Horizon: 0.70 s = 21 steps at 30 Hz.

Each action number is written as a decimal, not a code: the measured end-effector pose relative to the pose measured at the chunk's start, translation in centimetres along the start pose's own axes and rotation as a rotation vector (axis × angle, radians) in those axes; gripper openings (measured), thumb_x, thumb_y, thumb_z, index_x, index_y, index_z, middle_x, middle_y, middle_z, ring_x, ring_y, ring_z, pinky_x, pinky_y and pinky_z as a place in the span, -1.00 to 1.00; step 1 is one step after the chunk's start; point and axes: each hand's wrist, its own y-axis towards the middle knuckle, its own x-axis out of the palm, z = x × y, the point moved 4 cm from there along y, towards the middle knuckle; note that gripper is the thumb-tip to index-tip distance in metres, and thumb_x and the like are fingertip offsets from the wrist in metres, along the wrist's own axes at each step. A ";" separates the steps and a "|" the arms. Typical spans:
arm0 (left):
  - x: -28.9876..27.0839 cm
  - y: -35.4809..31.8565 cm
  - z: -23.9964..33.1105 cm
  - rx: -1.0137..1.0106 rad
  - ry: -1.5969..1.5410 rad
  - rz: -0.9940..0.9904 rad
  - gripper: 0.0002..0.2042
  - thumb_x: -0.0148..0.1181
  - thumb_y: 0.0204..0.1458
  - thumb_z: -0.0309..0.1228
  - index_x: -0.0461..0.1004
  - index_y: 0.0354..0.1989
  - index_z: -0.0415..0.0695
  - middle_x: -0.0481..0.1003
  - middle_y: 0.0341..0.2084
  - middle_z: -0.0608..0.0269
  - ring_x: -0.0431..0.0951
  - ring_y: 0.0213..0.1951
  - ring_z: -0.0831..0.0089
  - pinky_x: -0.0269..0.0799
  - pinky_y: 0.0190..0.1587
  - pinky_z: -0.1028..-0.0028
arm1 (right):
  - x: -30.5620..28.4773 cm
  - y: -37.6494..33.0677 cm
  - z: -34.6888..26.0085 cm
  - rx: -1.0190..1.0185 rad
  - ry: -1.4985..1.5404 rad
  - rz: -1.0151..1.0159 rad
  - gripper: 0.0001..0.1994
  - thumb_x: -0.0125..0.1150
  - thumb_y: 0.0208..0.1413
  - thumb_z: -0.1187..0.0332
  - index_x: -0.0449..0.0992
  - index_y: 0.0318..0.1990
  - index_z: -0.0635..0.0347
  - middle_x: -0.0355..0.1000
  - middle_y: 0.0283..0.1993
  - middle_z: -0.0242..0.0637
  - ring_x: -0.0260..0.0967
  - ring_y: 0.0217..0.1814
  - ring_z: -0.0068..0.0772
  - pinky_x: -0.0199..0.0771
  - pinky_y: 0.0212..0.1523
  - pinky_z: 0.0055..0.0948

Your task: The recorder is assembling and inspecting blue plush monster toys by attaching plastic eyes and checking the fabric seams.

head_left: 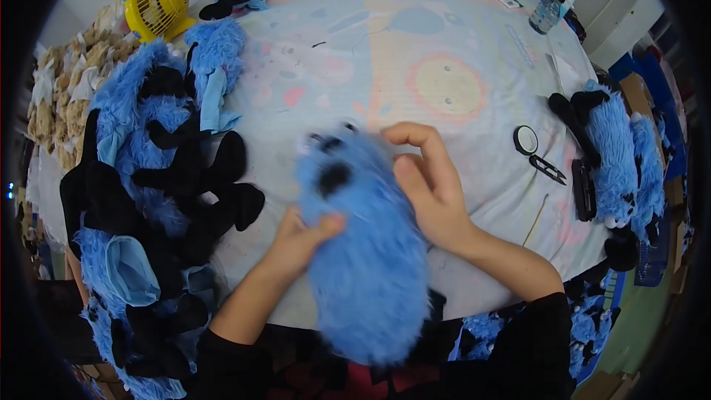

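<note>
A fluffy blue plush toy [363,252] with black patches lies lengthwise in front of me, hanging over the near table edge. My left hand [300,241] grips its left side, thumb pressed into the fur. My right hand [429,185] holds its upper right side, fingers curled over the top near the black patches. The toy looks blurred.
A heap of blue and black plush pieces [148,178] fills the left side. More blue plush toys [622,163] lie at the right. Small black snips [548,169] and a round black item [526,139] sit on the printed table cover [415,52]. A yellow fan [157,1] and bottles [552,4] stand at the back.
</note>
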 end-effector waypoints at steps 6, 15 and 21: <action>-4.9 1.1 2.6 0.337 -0.476 0.095 -0.56 -0.13 0.13 -0.20 0.21 0.11 -0.22 0.36 -0.01 0.08 0.44 -0.11 0.31 0.33 -0.01 0.37 | -0.2 -2.2 3.1 0.433 -0.035 -0.703 -0.74 0.05 0.03 0.52 0.36 -0.08 0.28 0.38 -0.23 -0.26 0.28 -0.25 -0.49 0.27 -0.12 -0.52; -11.2 -0.2 3.7 0.599 -0.521 0.297 -0.59 -0.21 0.18 -0.21 0.22 0.10 -0.20 0.37 -0.02 0.08 0.45 -0.11 0.33 0.34 -0.01 0.39 | -1.2 -1.8 0.0 0.025 -0.349 -0.449 -0.84 0.07 -0.12 0.61 0.36 -0.34 0.19 0.40 -0.27 -0.33 0.28 -0.33 -0.52 0.24 -0.26 -0.57; -11.5 -0.1 4.5 0.592 -0.468 0.199 -0.60 -0.21 0.18 -0.19 0.27 0.06 -0.21 0.40 -0.07 0.11 0.46 -0.16 0.37 0.36 -0.04 0.41 | -2.3 -1.7 -0.3 -0.526 -0.416 -0.233 -0.86 0.10 -0.24 0.61 0.32 -0.50 0.16 0.40 -0.15 -0.28 0.32 -0.19 -0.34 0.29 -0.17 -0.50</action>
